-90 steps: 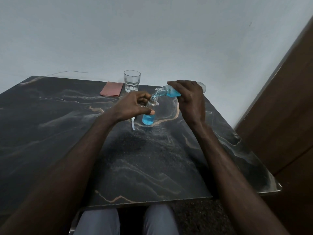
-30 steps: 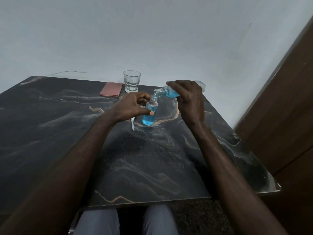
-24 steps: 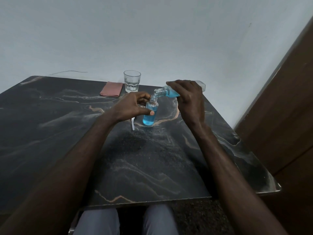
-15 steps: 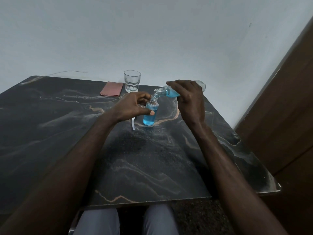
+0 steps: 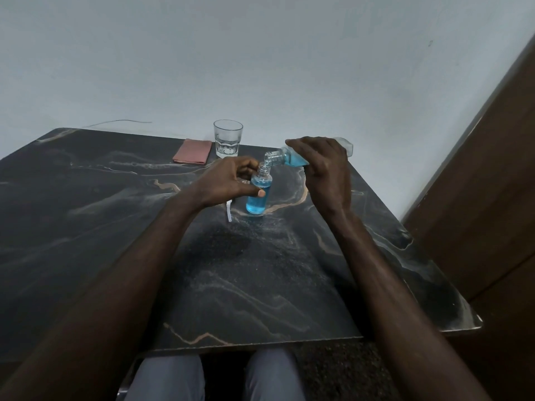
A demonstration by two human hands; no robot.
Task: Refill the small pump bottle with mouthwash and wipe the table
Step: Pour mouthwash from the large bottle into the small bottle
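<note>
Small pump bottle (image 5: 258, 195) stood uncapped at frame centre, gripped by left hand (image 5: 228, 183), right hand (image 5: 325, 166) clasped tilted mouthwash bottle (image 5: 289, 159) above it, dark marbled surface (image 5: 115, 227), glass (image 5: 227, 138) and pink cloth (image 5: 192, 151) toward pale wall (image 5: 260, 59), brown door (image 5: 486, 198) right.

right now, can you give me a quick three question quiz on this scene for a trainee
1. True or false: the small bottle stands on the table with its pump fitted.
2. Which hand tips the mouthwash bottle? A) left hand B) right hand C) neither
3. Fill in: the folded pink cloth lies just left of the ___.

Key:
1. False. Its neck is open and the large bottle's mouth is over it.
2. B. The left hand's fingers steady the small bottle.
3. Glass.
</note>
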